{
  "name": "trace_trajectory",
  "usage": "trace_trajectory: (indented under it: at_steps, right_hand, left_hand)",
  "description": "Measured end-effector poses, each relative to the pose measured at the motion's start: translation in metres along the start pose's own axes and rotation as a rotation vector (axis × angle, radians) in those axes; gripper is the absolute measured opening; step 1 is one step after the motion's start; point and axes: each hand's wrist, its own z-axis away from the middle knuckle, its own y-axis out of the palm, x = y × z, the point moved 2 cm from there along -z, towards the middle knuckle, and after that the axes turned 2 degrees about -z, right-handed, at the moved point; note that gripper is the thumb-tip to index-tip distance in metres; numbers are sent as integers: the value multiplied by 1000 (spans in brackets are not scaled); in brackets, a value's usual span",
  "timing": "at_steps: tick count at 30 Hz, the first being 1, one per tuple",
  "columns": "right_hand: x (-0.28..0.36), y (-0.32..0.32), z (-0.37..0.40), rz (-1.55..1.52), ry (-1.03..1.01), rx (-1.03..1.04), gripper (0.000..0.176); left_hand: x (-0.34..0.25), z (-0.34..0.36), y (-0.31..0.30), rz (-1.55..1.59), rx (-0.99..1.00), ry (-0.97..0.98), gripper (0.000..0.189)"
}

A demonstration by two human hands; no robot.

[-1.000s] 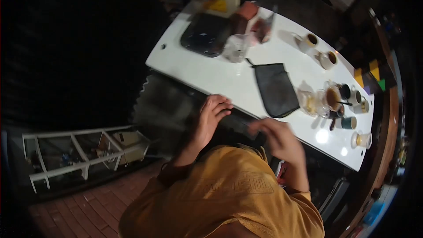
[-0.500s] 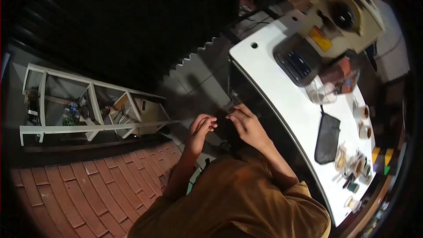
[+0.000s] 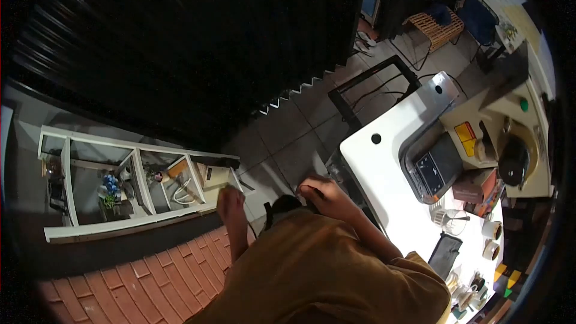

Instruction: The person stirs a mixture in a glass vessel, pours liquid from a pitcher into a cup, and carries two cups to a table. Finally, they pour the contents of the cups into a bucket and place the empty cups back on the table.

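Observation:
My left hand (image 3: 231, 204) is held up beside the white shelf, blurred, with its fingers curled in. What it holds, if anything, does not show. My right hand (image 3: 323, 191) is closed near the front of my body, thumb side towards me, left of the white table's edge. Its fingertips are hidden, so I cannot make out anything in them. Between the two hands, low down, is a dark object (image 3: 284, 205) with a strap-like piece, partly covered by my brown shirt (image 3: 324, 264).
On the white table (image 3: 372, 168) stand a beige sewing machine (image 3: 480, 126), a black tray (image 3: 411, 165), a clear cup (image 3: 450, 221), a dark pouch (image 3: 445, 253) and several spools (image 3: 491, 249). A white shelf (image 3: 138, 180) lies left, above brick paving (image 3: 138, 282). Dark corrugated metal (image 3: 198, 42) rises ahead.
My hands have moved apart: the left went left and down, the right slightly down, and its pinched fingers have curled in. The view has shifted, showing more floor and a wicker seat beyond the table.

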Motion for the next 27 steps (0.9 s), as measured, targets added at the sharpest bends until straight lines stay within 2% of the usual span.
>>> trace_trajectory:
  at_steps: [2,3,5,6,8,10,12,13,14,16,17,20,27]
  right_hand:
    - [9,-10,-26,-32,36,6,22]
    - [11,-16,-37,-58,63,14,23]
    - [5,-28,-61,-56,73,3,22]
    - [1,-31,-72,-73,91,-6,21]
    - [0,-41,-101,-83,120,-51,21]
    - [-7,-47,-134,-92,147,-110,21]
    - [-16,-52,-168,-64,119,-205,20]
    - [-22,-55,-187,-85,152,-227,21]
    - [-30,-59,-207,-71,145,-260,21]
    - [-43,-59,-250,-71,137,-323,22]
    - [-45,-60,-272,-65,145,-383,23]
    - [-31,-69,-327,-78,131,-427,20]
    - [-46,-106,-410,-143,168,-583,21]
  left_hand:
    - [-20,-47,54,257,67,9,17]
    - [-26,-64,65,260,69,-1,17]
    - [-34,-107,89,280,397,69,23]
    - [-32,-125,99,276,414,59,23]
    - [-23,-162,118,465,437,-83,26]
    - [-4,-203,130,516,524,-171,26]
    - [6,-243,152,629,663,-313,15]
    - [13,-263,158,648,604,-403,14]
    - [19,-287,165,653,640,-413,14]
    - [15,-341,179,533,911,-299,15]
    - [14,-364,185,542,870,-315,11]
    - [8,-420,196,541,1005,-356,12]
    - [35,-504,250,564,1130,-504,10]
